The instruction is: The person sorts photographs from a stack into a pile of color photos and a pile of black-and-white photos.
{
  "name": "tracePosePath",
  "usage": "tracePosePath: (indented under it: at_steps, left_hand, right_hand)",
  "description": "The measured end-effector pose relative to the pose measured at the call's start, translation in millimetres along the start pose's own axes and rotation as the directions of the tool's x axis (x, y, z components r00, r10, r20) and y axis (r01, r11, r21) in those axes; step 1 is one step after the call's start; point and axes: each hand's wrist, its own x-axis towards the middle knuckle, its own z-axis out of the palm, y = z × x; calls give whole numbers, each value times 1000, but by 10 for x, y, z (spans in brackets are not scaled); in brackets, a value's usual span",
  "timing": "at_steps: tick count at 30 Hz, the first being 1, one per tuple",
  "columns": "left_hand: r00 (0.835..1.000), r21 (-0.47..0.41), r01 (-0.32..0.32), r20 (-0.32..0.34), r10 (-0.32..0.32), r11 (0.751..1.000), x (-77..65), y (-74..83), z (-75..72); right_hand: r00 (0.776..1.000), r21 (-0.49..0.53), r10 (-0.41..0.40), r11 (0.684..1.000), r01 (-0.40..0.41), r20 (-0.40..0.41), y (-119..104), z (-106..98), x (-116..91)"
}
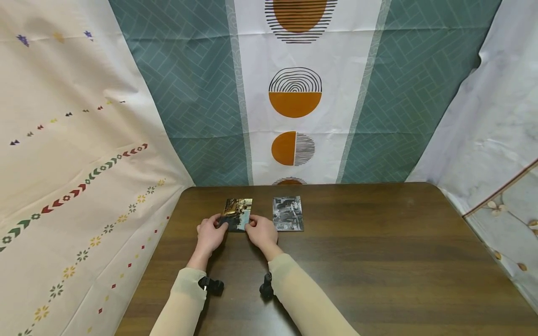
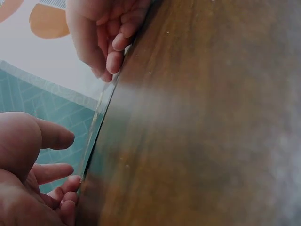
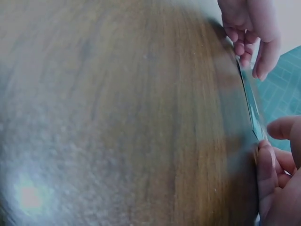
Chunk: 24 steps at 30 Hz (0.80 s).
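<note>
A picture card (image 1: 237, 212) with a dark, golden and light-blue image is on the brown table, toward its far left. My left hand (image 1: 211, 233) holds its left side, thumb over the near left corner and fingers along the edge. At the right side, my right hand (image 1: 261, 231) holds the card in much the same way. In both wrist views the card shows only as a thin strip, and some fingertips are hidden. Right of that hand lies a black-and-white picture card (image 1: 287, 213).
The brown table (image 1: 378, 261) reaches far to the right. Behind it hangs a teal and white patterned cloth (image 1: 201, 93). A cream embroidered cloth (image 1: 84, 186) borders the left side, and a pale cloth (image 1: 483, 154) the right. Both wrists wear small black cameras.
</note>
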Motion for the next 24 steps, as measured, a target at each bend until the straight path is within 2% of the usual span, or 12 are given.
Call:
tracePosePath:
  at_steps: [6, 12, 17, 24]
  left_hand:
    - [1000, -54, -3, -16, 2, 999, -21, 18, -2]
    - [997, -90, -40, -65, 34, 995, -112, 109, 58]
    - [992, -121, -84, -109, 71, 989, -198, 209, 141]
    - [974, -180, -160, -186, 126, 970, -305, 377, 255]
  right_hand:
    - [998, 88, -46, 995, 42, 46, 11, -63, -26]
    - [984, 258, -108, 964, 68, 143, 57, -127, -87]
    - [968, 416, -122, 909, 21, 219, 105, -233, -168]
    - [959, 565, -172, 825, 16, 225, 177, -493, -258]
